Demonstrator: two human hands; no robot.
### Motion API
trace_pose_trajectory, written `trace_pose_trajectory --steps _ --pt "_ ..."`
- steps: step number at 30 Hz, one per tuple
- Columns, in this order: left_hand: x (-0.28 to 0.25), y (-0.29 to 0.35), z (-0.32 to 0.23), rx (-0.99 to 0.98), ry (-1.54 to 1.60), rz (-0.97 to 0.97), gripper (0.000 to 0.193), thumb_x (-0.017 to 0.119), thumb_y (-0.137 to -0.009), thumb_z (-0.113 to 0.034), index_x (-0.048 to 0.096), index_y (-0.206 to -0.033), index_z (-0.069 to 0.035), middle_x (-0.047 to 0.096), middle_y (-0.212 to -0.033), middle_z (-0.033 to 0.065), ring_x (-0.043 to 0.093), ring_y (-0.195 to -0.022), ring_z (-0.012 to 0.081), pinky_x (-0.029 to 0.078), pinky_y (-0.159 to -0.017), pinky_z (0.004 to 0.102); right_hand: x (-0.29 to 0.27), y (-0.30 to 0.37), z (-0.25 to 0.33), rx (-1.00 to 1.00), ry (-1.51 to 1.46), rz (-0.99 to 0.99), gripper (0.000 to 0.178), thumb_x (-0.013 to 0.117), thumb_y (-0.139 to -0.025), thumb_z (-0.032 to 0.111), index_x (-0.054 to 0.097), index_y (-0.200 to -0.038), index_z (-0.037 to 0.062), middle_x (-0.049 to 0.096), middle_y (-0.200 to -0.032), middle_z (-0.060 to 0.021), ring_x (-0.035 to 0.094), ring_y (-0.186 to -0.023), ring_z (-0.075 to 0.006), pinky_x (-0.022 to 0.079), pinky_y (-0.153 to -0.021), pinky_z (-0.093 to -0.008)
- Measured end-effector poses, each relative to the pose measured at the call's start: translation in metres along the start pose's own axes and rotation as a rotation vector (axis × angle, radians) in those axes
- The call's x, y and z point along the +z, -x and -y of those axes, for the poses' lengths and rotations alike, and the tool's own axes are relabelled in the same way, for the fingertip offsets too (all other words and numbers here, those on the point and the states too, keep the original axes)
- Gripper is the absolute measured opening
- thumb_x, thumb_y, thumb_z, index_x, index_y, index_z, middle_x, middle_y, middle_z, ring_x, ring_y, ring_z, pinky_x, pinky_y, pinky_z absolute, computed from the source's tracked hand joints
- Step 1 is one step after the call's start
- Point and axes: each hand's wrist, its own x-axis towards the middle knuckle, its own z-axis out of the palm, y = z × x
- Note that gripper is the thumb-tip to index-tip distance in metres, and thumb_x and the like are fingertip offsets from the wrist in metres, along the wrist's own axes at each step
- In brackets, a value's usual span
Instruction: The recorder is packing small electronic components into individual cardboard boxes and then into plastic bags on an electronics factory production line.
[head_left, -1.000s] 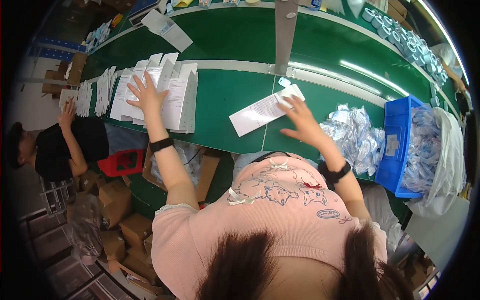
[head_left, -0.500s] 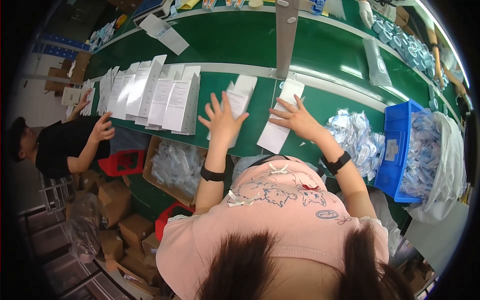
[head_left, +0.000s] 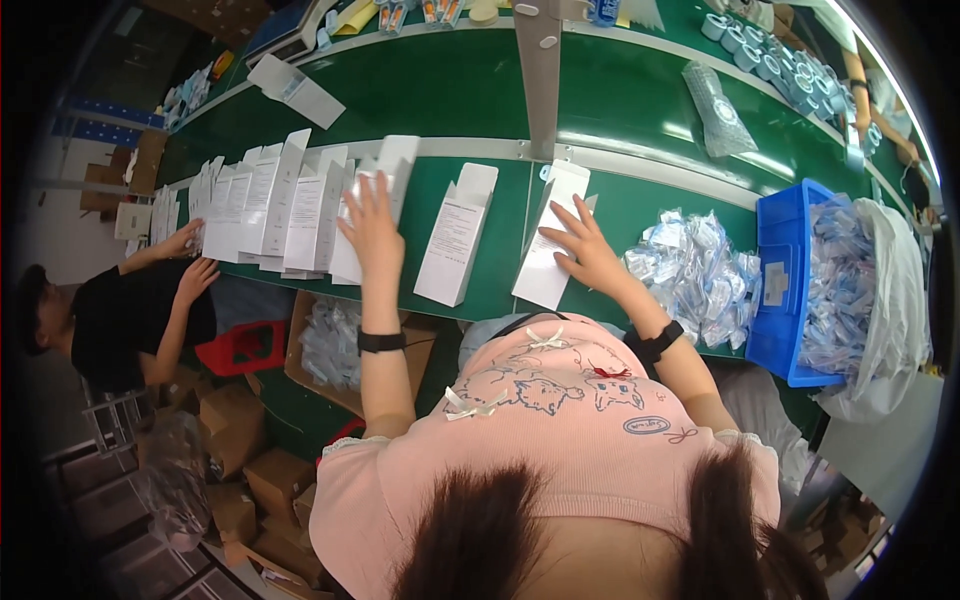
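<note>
My left hand (head_left: 374,232) lies with fingers spread against a white carton (head_left: 400,165) at the right end of a row of white cartons (head_left: 255,205). That carton is slightly blurred, its top flap raised. My right hand (head_left: 597,255) rests, fingers stretched out, on the right side of another white carton (head_left: 545,265) with an open top flap. Between my hands a third white carton (head_left: 455,250), printed with dark lines, leans untouched on the green table. Neither hand is wrapped round anything.
To my right lie a pile of clear-bagged parts (head_left: 700,285) and a blue bin (head_left: 785,285) full of similar bags. A metal post (head_left: 540,90) rises beyond the cartons. A bubble-wrapped item (head_left: 715,110) lies farther back. At left, a co-worker (head_left: 120,320) reaches to the row.
My left hand has moved left, from the middle carton to the row's right end, where another carton now stands. My right hand stays at its carton. The co-worker's hands have shifted.
</note>
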Motion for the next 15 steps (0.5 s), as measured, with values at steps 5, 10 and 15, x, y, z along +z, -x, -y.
trace_pose_trajectory --steps 5,10,15 --pt "0.040 0.024 -0.021 0.098 -0.012 0.072 0.078 0.062 -0.073 -0.009 0.018 -0.137 -0.020 0.015 -0.142 0.0106 0.016 -0.129 0.0361 0.020 -0.093 0.0641 0.009 -0.003 -0.004 -0.097 -0.111 -0.052 0.042 0.057 -0.069 0.005 0.057 -0.111 0.0140 0.028 -0.138 -0.0103 0.012 -0.130 -0.0366 0.018 -0.104 -0.0477" --pt "0.039 0.025 -0.038 -0.146 0.196 0.244 0.065 0.056 -0.078 -0.010 0.024 -0.135 -0.012 0.018 -0.139 0.0197 0.020 -0.127 0.0379 0.021 -0.096 0.0582 0.016 -0.011 -0.009 -0.159 -0.350 -0.039 0.040 0.057 -0.069 0.003 0.058 -0.108 0.0118 0.030 -0.137 -0.0113 0.014 -0.130 -0.0351 0.020 -0.103 -0.0462" --pt "0.024 0.033 -0.079 0.305 0.698 -0.112 0.064 0.062 -0.077 -0.017 0.030 -0.131 -0.005 0.029 -0.133 0.0190 0.031 -0.120 0.0342 0.029 -0.097 0.0421 -0.006 -0.027 -0.011 -0.260 -0.276 -0.197 0.037 0.053 -0.066 -0.003 0.060 -0.101 0.0086 0.043 -0.126 -0.0134 0.029 -0.125 -0.0335 0.026 -0.101 -0.0434"
